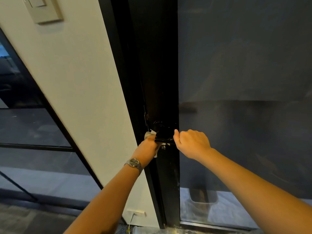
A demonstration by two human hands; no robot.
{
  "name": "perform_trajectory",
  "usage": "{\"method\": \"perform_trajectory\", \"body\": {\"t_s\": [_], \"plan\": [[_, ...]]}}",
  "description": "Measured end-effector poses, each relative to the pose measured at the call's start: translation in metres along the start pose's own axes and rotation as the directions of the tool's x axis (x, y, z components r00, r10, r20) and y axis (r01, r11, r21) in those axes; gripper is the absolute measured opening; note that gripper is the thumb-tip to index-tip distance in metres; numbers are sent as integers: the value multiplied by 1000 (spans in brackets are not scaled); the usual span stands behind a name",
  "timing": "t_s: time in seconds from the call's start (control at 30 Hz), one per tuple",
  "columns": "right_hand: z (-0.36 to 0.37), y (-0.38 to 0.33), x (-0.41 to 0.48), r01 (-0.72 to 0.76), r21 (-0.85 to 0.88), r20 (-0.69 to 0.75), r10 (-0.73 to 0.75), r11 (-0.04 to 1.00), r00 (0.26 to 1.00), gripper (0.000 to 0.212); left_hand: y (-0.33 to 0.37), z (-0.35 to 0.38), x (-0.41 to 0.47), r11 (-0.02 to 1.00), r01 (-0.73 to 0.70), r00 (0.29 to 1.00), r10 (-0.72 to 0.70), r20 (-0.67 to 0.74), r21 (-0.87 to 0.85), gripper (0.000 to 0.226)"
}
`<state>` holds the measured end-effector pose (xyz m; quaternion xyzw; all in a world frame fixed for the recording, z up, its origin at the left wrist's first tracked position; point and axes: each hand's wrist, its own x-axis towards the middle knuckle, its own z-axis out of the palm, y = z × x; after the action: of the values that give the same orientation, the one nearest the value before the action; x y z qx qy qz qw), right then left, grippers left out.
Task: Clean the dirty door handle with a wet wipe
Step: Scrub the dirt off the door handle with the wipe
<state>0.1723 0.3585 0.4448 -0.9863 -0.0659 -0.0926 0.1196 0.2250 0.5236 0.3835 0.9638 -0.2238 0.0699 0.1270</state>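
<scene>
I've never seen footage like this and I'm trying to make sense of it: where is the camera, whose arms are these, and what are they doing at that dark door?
There is no machine here. The single picture comes from a wide-angle camera worn on a person's head, looking forward and down, so the two bare arms are that person's own.

The left hand, the one with a wristwatch, presses a white wet wipe against the near end of the black door handle. The right hand is closed around the handle's other end, seemingly steadying it.

The handle sits on a black door frame beside a dark glass panel. To the left is a white wall with a light switch near the top.
</scene>
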Motion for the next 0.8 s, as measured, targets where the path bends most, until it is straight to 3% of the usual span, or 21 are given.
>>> {"method": "perform_trajectory", "body": {"t_s": [0.23, 0.4, 0.57, 0.63, 0.7, 0.8], "plan": [[2, 1, 1, -5, 1, -5, 5, 1000, 1000, 59, -2, 2, 6, 995, -98, 994, 97, 39, 26, 33], [1, 0, 1, -7, 23, 0, 7, 1000, 1000, 60, 5, 10, -6, 992, 36, 992, -50, -116, -117, 23], [0, -1, 0, -6, 1, 4, 6, 1000, 1000, 58, 21, 19, -8, 976, -215, 977, 215, 10, -18, 32], [0, 0, 0, -1, -4, 4, 1, 1000, 1000, 57, 15, 15, -6, 984, -179, 982, 177, -65, -15, 32], [0, 0, 0, 7, -16, 9, -7, 1000, 1000, 57, 9, 15, -10, 995, -30, 984, 12, -178, -98, 27], [1, 0, 2, 6, -23, 8, -6, 1000, 1000, 56, 13, 18, -14, 987, 52, 980, -80, -181, -155, 28]]}}
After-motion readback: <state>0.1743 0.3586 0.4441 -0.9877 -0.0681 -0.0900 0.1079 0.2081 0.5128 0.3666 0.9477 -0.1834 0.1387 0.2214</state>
